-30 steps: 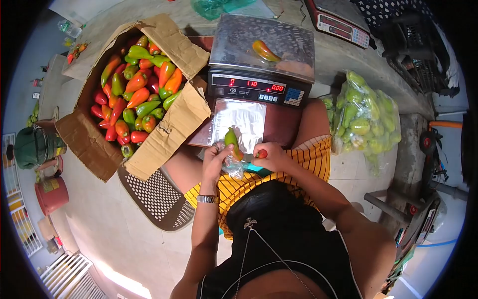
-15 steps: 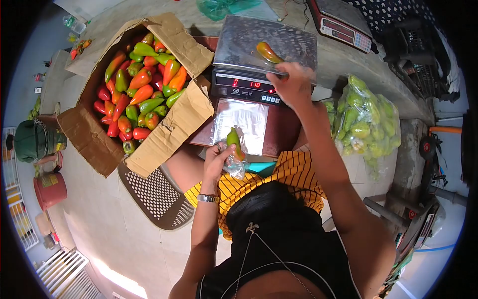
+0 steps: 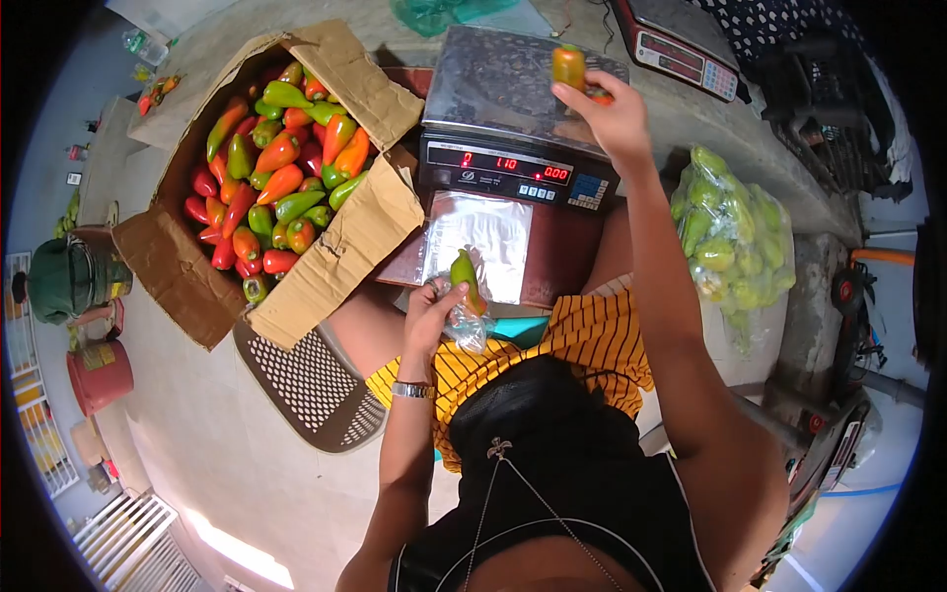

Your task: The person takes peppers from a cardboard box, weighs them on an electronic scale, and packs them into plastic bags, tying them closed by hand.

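My left hand (image 3: pixel 431 314) is closed on a green and orange pepper (image 3: pixel 466 278) and a crumpled clear plastic bag (image 3: pixel 467 328), low in front of my lap. Over the right side of a digital scale's metal pan (image 3: pixel 493 84), my right hand (image 3: pixel 614 111) grips an orange-green pepper (image 3: pixel 568 66) between thumb and fingers. A red-orange patch shows by those fingers; I cannot tell whether it is a second pepper. Red digits glow on the scale's display (image 3: pixel 501 165). A stack of clear plastic bags (image 3: pixel 480 237) lies just before the scale.
An open cardboard box (image 3: pixel 335 261) full of red, orange and green peppers (image 3: pixel 281 185) stands at the left. To the right sits a clear bag of pale green vegetables (image 3: pixel 730 232). A second scale (image 3: pixel 684 61) and a green plastic bag (image 3: pixel 434 14) are at the back.
My right hand has risen and moved back and right with the pepper, which now points more upright. More of the scale's display shows. The left hand is nearly still.
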`<action>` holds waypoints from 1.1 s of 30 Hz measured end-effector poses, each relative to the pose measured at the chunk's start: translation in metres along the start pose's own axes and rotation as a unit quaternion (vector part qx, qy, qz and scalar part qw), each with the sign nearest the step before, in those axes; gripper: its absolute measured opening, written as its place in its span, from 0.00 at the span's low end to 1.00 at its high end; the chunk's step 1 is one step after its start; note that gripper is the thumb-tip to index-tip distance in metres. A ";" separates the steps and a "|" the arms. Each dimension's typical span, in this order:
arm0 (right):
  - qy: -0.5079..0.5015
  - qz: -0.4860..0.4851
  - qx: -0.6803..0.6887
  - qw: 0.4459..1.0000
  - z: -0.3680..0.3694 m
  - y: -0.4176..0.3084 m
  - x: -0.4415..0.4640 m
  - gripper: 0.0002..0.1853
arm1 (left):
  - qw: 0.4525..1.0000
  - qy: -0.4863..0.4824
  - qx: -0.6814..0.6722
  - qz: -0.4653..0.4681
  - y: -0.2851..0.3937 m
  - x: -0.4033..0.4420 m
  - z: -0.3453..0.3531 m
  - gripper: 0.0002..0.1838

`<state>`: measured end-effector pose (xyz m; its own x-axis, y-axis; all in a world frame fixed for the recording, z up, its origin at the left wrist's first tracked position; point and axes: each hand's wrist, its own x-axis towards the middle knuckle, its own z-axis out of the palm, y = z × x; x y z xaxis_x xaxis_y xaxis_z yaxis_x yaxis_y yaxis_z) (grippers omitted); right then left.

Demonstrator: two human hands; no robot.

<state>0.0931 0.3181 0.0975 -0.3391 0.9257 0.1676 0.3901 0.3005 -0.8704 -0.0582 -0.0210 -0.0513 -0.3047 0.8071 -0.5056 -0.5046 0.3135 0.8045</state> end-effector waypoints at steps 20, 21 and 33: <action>-0.240 0.297 -0.012 0.924 0.040 0.104 -0.195 0.24 | 1.000 0.001 0.016 -0.020 -0.004 0.005 -0.004 0.10; -0.235 0.294 -0.019 0.926 0.041 0.106 -0.194 0.24 | 1.000 0.003 0.015 -0.020 -0.002 0.005 -0.003 0.09; -0.130 0.000 -0.342 0.931 0.065 0.067 -0.201 0.25 | 1.000 -0.002 0.015 -0.013 -0.005 0.006 -0.002 0.09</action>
<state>0.1313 0.1371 -0.0243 -0.5002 0.8654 -0.0283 0.8135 0.4585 -0.3578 -0.0586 -0.0188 -0.0590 -0.2877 0.8008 -0.5253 -0.4877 0.3495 0.8000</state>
